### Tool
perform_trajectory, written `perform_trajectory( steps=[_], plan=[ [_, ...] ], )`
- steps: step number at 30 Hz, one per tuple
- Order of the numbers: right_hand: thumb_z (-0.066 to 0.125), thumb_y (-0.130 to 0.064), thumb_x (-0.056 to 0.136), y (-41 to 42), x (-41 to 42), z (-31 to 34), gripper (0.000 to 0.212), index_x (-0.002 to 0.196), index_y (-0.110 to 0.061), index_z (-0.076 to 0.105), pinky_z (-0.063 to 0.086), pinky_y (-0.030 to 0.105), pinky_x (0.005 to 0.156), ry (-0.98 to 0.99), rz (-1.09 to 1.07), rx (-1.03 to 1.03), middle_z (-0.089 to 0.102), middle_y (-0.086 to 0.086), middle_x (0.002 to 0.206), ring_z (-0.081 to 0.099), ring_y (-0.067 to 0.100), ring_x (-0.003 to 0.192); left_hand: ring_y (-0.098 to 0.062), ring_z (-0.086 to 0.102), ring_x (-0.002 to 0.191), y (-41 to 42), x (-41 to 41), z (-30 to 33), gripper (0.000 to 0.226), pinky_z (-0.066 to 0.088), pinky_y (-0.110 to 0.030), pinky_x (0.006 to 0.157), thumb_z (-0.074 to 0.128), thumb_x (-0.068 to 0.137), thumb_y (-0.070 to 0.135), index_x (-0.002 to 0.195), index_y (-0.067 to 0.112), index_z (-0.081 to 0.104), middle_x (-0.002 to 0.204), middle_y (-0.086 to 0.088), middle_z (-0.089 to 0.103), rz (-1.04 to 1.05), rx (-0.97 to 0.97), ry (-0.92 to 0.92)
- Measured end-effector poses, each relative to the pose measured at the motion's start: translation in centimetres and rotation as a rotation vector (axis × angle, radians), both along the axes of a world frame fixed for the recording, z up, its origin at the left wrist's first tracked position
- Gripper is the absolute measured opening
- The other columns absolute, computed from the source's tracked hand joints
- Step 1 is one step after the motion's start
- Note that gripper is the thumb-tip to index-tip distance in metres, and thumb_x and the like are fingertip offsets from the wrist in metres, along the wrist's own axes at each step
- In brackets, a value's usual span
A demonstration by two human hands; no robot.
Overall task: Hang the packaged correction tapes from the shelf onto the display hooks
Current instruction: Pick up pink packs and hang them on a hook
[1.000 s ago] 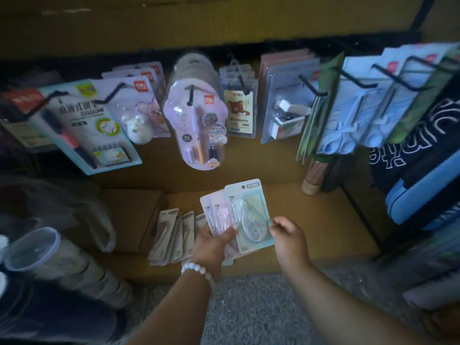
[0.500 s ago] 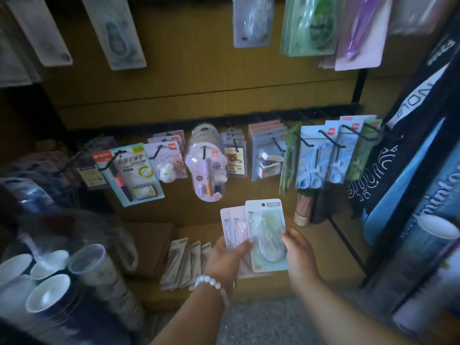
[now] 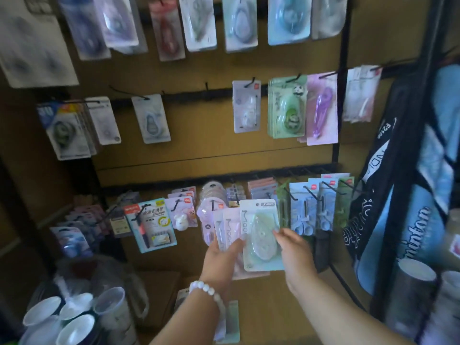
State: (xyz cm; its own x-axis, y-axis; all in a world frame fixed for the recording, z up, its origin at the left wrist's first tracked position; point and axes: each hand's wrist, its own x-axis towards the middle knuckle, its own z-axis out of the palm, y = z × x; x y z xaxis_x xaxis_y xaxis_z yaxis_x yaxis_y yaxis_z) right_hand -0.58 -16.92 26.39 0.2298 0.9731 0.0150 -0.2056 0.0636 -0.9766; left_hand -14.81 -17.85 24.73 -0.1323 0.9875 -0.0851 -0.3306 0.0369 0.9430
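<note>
left hand (image 3: 221, 257) grips fanned correction tape packs (image 3: 227, 229); right hand (image 3: 295, 250) fingertips pinch the front pack's (image 3: 260, 235) right edge.

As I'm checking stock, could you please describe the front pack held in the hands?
The front pack is a pale green card with a clear blister over an oval correction tape. It is upright, foremost of a fanned bunch. The left hand grips its left edge; the right hand pinches its right edge.

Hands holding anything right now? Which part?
Left hand grips a fanned stack of correction tape packs by the lower edge; right hand pinches the front pack's right edge.
</note>
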Motion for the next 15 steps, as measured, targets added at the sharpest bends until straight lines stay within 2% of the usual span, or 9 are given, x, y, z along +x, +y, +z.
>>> perform_trajectory(
  steps=[1,4,5,7,9,10,12,15],
  plan=[
    [0.058,-0.015,0.093,0.0,-0.2,1.2,0.022,0.072,-0.024,0.059,0.042,0.025,0.062,-0.011,0.001,0.012,0.061,-0.009,0.077,0.056,0.012,0.073,-0.039,0.07,0.108,0.1,-0.2,0.9,0.057,0.055,-0.065,0.086,0.082,0.074,0.026,0.127,0.014,0.063,0.116,-0.013,0.075,0.005,0.014,-0.008],
    [0.057,-0.019,0.093,0.2,-0.9,4.3,0.023,0.071,-0.025,0.059,0.043,0.028,0.063,-0.053,0.022,0.064,0.065,-0.003,0.086,0.059,0.016,0.081,-0.042,0.068,0.108,0.1,-0.8,4.0,0.037,0.061,-0.055,0.064,0.073,0.088,0.014,0.123,0.014,0.063,0.118,-0.015,0.073,-0.009,0.058,-0.078],
    [0.056,-0.019,0.093,0.2,-1.2,5.4,0.023,0.071,-0.025,0.06,0.042,0.028,0.063,-0.056,0.027,0.081,0.066,-0.003,0.085,0.059,0.015,0.08,-0.043,0.068,0.108,0.2,-1.1,4.9,0.036,0.061,-0.054,0.061,0.073,0.087,0.014,0.122,0.015,0.062,0.118,-0.014,0.073,-0.012,0.074,-0.092],
    [0.056,-0.017,0.094,0.4,-1.7,7.2,0.027,0.068,-0.023,0.059,0.041,0.028,0.063,-0.049,0.032,0.113,0.063,-0.009,0.077,0.057,0.01,0.072,-0.044,0.067,0.108,0.5,-1.9,6.5,0.049,0.06,-0.06,0.067,0.08,0.079,0.025,0.123,0.019,0.062,0.118,-0.012,0.073,-0.001,0.115,-0.049],
    [0.056,-0.017,0.093,0.7,-2.2,8.8,0.026,0.068,-0.022,0.06,0.044,0.032,0.067,-0.052,0.034,0.131,0.062,-0.01,0.075,0.057,0.013,0.072,-0.039,0.071,0.103,0.7,-2.6,8.0,0.062,0.058,-0.064,0.08,0.082,0.068,0.041,0.123,0.023,0.062,0.115,-0.009,0.075,0.068,0.127,0.039],
    [0.056,-0.019,0.093,0.8,-2.4,9.6,0.023,0.072,-0.021,0.062,0.045,0.035,0.07,-0.058,0.034,0.145,0.062,-0.009,0.076,0.058,0.017,0.076,-0.037,0.072,0.103,0.9,-3.0,8.7,0.062,0.056,-0.064,0.085,0.081,0.068,0.045,0.124,0.024,0.062,0.115,-0.008,0.075,0.092,0.142,0.061],
    [0.055,-0.023,0.094,1.0,-2.9,11.0,0.018,0.08,-0.017,0.065,0.041,0.032,0.072,-0.093,0.038,0.182,0.063,-0.004,0.078,0.056,0.019,0.081,-0.034,0.072,0.104,1.1,-3.9,10.1,0.059,0.055,-0.06,0.092,0.079,0.073,0.044,0.125,0.023,0.061,0.117,-0.007,0.075,0.116,0.175,0.076],
    [0.052,-0.025,0.095,1.2,-3.6,13.7,0.024,0.074,-0.02,0.062,0.045,0.034,0.079,-0.141,0.058,0.234,0.065,0.005,0.082,0.055,0.017,0.085,-0.036,0.072,0.103,1.7,-5.3,11.6,0.044,0.052,-0.054,0.096,0.074,0.083,0.04,0.123,0.023,0.062,0.114,-0.009,0.075,0.133,0.193,0.112]
  ],
)
